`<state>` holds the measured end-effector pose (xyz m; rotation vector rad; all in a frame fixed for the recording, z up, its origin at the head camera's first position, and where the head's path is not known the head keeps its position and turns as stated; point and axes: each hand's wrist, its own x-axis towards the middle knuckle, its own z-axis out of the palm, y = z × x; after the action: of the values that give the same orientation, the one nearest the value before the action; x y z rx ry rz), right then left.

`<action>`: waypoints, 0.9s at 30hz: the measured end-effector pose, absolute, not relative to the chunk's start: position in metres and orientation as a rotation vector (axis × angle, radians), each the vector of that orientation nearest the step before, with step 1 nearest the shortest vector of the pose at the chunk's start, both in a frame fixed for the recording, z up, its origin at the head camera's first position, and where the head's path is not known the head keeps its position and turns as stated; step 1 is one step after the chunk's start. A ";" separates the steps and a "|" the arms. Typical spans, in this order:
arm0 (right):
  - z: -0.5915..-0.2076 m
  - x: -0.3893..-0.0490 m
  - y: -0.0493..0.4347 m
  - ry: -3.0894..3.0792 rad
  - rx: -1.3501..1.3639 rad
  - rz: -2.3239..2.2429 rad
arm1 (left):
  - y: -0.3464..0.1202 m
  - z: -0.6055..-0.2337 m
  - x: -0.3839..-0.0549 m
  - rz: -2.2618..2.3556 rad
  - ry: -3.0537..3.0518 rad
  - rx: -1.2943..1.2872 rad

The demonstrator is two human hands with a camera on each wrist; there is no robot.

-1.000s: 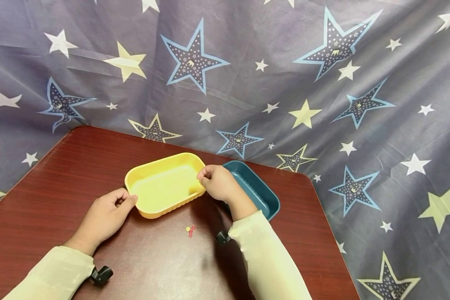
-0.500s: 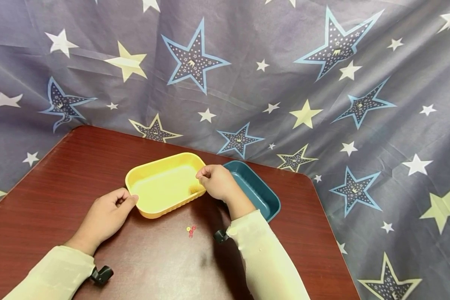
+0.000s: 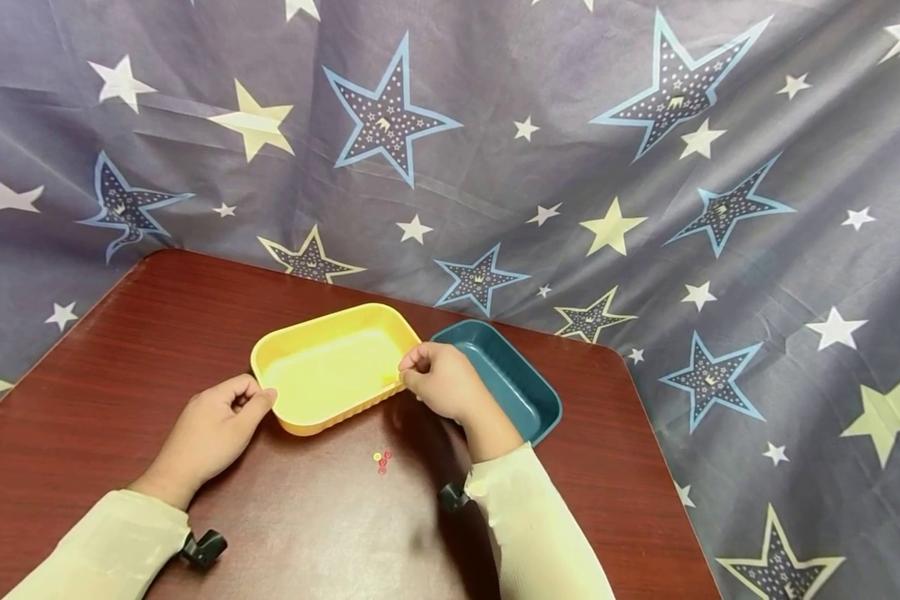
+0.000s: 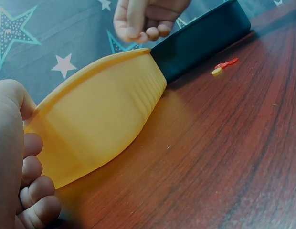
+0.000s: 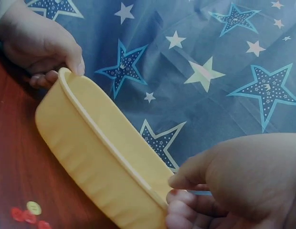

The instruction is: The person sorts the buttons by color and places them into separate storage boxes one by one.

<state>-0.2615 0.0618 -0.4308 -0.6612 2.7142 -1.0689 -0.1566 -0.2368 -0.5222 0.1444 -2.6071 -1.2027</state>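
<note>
A yellow plastic tray (image 3: 330, 367) stands on the table, slightly raised-looking in no view. My left hand (image 3: 221, 425) grips its near left corner, with the thumb at the rim and the fingers outside in the left wrist view. My right hand (image 3: 446, 383) hovers over the right end of the tray, fingers curled and thumb close to the index finger. In the left wrist view this right hand (image 4: 150, 19) appears just above the rim. Whether something small is between its fingertips cannot be told. Several small red buttons (image 3: 382, 467) and a yellow button (image 5: 34, 208) lie on the table in front of the tray.
A dark teal tray (image 3: 517, 387) sits to the right of the yellow one, partly behind the right hand. The reddish-brown wooden table (image 3: 322, 533) meets a grey curtain (image 3: 495, 167) printed with stars along its back edge.
My right hand has shifted slightly right and toward the viewer at the tray's end. The left hand, both trays and the buttons stay in place.
</note>
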 end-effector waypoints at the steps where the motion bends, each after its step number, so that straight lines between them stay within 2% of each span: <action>1: -0.432 -0.258 0.064 2.703 -0.667 -1.075 | -0.237 -0.522 -0.157 -1.200 -2.606 0.143; 12: -0.456 -0.224 0.072 2.680 -0.767 -0.912 | -0.236 -0.522 -0.156 -1.196 -2.610 0.151; 27: -0.476 -0.207 0.072 2.683 -0.832 -0.766 | -0.236 -0.521 -0.154 -1.198 -2.616 0.153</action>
<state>-0.2075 0.0722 -0.4760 -0.8318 2.6829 -0.7663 -0.1540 -0.2358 -0.5211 0.1531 -2.6161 -1.1976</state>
